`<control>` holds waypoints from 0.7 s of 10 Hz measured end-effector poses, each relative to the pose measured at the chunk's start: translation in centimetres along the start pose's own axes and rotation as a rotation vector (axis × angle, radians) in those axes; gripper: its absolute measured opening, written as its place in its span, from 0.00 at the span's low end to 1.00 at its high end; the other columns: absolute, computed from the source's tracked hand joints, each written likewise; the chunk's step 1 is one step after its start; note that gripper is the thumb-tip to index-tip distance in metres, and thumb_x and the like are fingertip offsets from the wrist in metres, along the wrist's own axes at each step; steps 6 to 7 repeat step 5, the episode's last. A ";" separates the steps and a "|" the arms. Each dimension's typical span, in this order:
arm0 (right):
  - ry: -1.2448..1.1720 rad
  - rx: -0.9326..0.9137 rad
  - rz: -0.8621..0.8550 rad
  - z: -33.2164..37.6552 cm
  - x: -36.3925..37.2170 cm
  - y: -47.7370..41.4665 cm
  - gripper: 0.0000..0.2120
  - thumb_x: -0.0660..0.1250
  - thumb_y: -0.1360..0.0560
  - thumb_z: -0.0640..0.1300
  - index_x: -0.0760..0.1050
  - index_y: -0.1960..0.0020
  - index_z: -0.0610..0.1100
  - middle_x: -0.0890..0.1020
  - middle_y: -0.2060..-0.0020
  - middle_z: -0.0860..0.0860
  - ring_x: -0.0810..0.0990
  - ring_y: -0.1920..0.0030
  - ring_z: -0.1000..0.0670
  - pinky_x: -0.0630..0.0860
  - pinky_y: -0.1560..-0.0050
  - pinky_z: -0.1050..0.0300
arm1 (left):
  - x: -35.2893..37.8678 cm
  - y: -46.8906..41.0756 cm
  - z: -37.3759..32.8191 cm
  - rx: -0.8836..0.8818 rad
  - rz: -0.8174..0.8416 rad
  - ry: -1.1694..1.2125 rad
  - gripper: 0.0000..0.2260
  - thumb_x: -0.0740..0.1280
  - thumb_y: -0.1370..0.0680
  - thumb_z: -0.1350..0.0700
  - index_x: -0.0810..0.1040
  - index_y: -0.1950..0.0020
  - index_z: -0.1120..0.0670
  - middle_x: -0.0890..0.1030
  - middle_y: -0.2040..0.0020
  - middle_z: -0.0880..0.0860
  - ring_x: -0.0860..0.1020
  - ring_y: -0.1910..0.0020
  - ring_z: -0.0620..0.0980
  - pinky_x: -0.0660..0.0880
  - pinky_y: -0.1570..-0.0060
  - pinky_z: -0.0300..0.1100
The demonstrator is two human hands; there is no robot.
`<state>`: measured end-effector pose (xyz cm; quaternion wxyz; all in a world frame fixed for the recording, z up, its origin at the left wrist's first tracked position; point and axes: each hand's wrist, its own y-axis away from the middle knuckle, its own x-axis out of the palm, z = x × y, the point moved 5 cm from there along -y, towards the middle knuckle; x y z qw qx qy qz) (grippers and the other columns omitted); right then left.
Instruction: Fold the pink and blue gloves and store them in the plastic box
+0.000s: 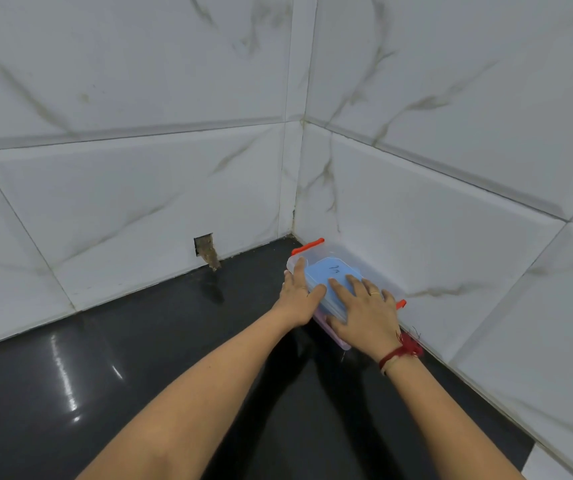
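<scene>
A clear plastic box (pixel 375 271) with orange clasps stands on the black counter in the corner, against the right wall. Its lid is on, and blue glove material (pixel 326 271) shows through the top. A pink strip (pixel 326 325) shows at the box's near bottom edge. My left hand (pixel 297 294) lies on the box's left side, fingers straight along the rim and thumb on the lid. My right hand (pixel 364 308) rests flat on the lid with fingers spread, covering the near part of the box.
The glossy black counter (pixel 139 358) stretches left and toward me. White marble-look tiled walls meet in the corner behind the box. A small rough hole (pixel 205 249) is cut in the left wall just above the counter.
</scene>
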<state>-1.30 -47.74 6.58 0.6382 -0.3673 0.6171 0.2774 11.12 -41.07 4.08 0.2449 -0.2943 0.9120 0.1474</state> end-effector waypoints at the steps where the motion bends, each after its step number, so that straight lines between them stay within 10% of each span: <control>1: 0.006 0.005 -0.004 -0.1 0.0 -0.1 0.33 0.53 0.28 0.67 0.50 0.26 0.59 0.59 0.25 0.50 0.58 0.26 0.44 0.58 0.31 0.40 | 0.2 -0.3 0.0 -0.016 0.023 0.007 0.34 0.58 0.21 0.46 0.39 0.23 0.46 0.45 0.22 0.59 0.52 0.24 0.59 0.57 0.27 0.56; 7: -0.164 0.020 0.103 2.2 -3.8 0.7 0.41 0.48 0.30 0.74 0.46 0.24 0.54 0.48 0.23 0.49 0.45 0.24 0.44 0.46 0.29 0.35 | -7.1 4.8 -0.3 0.068 -0.189 -0.453 0.33 0.49 0.20 0.37 0.42 0.22 0.53 0.46 0.21 0.58 0.44 0.23 0.56 0.50 0.27 0.57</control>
